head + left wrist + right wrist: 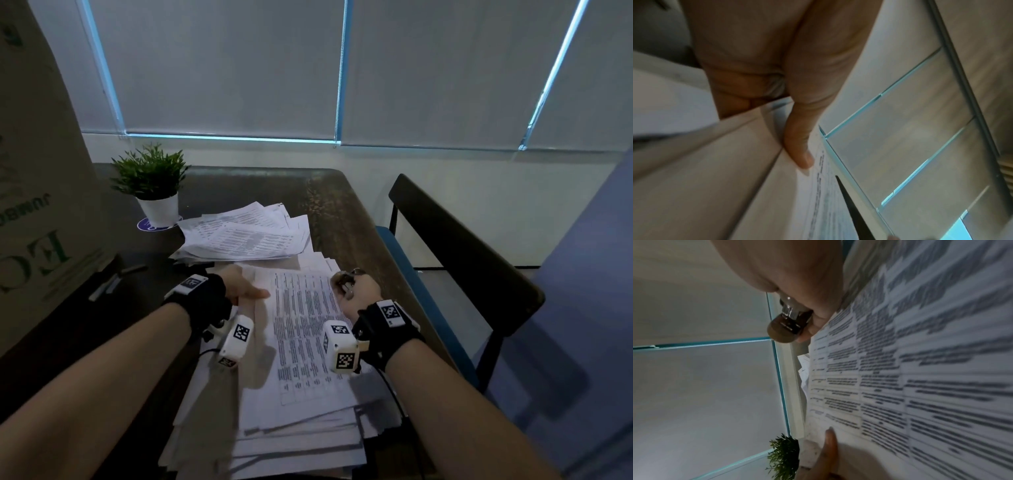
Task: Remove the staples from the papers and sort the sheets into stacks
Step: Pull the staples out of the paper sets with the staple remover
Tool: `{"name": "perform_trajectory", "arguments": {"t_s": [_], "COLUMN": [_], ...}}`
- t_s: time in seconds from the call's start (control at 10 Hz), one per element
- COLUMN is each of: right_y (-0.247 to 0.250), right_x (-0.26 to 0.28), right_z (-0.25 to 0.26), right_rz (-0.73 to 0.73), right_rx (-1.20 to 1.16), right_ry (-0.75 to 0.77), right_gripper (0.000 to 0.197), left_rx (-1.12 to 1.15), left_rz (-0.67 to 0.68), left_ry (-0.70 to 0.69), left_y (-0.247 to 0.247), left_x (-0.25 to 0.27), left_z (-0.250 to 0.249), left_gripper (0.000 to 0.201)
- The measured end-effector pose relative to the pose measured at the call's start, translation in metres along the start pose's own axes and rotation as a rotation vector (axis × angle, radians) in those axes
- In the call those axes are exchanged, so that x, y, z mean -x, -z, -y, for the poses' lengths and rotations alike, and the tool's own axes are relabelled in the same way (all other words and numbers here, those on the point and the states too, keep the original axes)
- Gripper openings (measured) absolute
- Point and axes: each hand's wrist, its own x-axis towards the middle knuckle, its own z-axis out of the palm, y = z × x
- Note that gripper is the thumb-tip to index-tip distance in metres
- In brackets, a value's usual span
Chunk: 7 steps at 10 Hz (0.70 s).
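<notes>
Table (346, 219) edge beside paper stack (301, 428)

Dark wooden table (346, 219). Potted plant (152, 181) in white pot at far left corner. Just right of the plant: fanned pile of printed sheets (246, 236). Nearer than the plant: larger paper stack (294, 411). Cardboard box (37, 192) left of the plant.

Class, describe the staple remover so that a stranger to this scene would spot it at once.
Start at the dark wooden table and find the big stack of printed sheets at its near edge. At that stack's far right corner, the right hand grips the staple remover. It is the only small brown-and-metal tool among white papers.
</notes>
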Motion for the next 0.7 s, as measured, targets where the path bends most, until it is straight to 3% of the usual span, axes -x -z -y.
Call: {"name": "perform_trajectory", "arguments": {"t_s": [0.1, 0.2, 0.3, 0.4, 0.5, 0.6, 0.7], "right_y": [-0.004, -0.011, -0.02, -0.024, -0.021, -0.017, -0.014], "right_x": [0.007, 0.008, 0.001, -0.004, -0.005, -0.011, -0.017], "right_z": [0.006, 0.005, -0.004, -0.021, -0.035, -0.041, -0.04], "right_rz": [0.106, 0.151, 0.145, 0.197, 0.242, 0.249, 0.258], "right_rx": [0.004, -0.007, 0.014, 0.034, 0.072, 0.111, 0.115], "right_ry": [0.01, 0.036, 0.062, -0.002, -0.031, 0.006, 0.011], "right_gripper": [0.01, 0.013, 0.014, 0.017, 0.023, 0.015, 0.015], "left_rx": [0.053, 0.392, 0.286, 0.245, 0.16, 0.383, 0.427], "left_rz": [-0.185, -0.407, -0.589, -0.528, -0.512, -0.468, -0.33], "left_ry": [-0.009, -0.078, -0.014, 0.025, 0.049, 0.02, 0.025], "left_y": [0.013, 0.03, 0.052, 0.069, 0.065, 0.062, 0.058], "left_x": [0.038, 0.029, 0.009, -0.026, -0.022, -0.045, -0.044], "left_z": [-0.03, -0.043, -0.045, -0.039, -0.048, -0.037, -0.04], "left_gripper": [0.068, 0.03, 0.038, 0.039, 0.042, 0.047, 0.052]}}
